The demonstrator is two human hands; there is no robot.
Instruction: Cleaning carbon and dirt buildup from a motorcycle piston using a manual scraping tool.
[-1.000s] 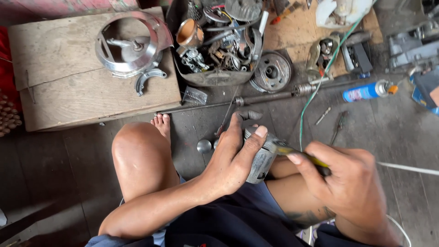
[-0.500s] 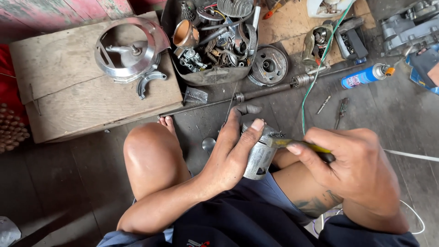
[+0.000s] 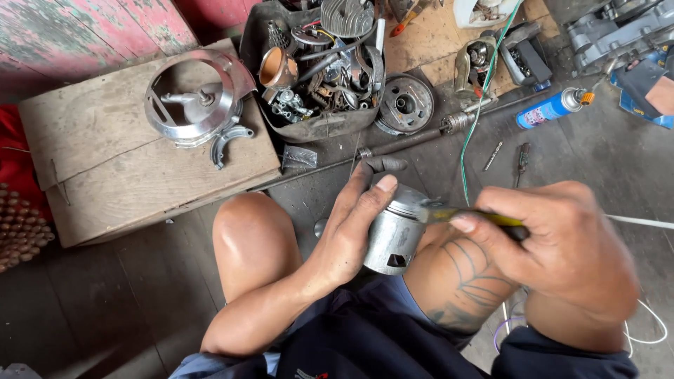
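On the dark floor at the upper left lies one broad wooden board [image 3: 105, 154], the largest thing here, bearing one round polished metal housing [image 3: 193, 98] and, just beside it, one curved metal shoe [image 3: 228, 142]. Right of the board stands one dark tray [image 3: 319, 128] heaped with small engine parts, too tangled to count, and beside that one round drum plate [image 3: 404, 104]. One long steel shaft [image 3: 414, 137] runs across the floor between these and the person's knees, with one green wire [image 3: 477, 105] crossing over it. One blue spray can [image 3: 551, 107] lies farther right, and two small bits rest near it. Over the lap, the left hand [image 3: 347, 231] is wrapped around one grey metal piston [image 3: 397, 231], thumb pressed on its crown. The right hand [image 3: 565, 245] is closed on one yellow-handled tool [image 3: 463, 214] whose tip touches the piston's upper edge; the fingers hide most of the handle.
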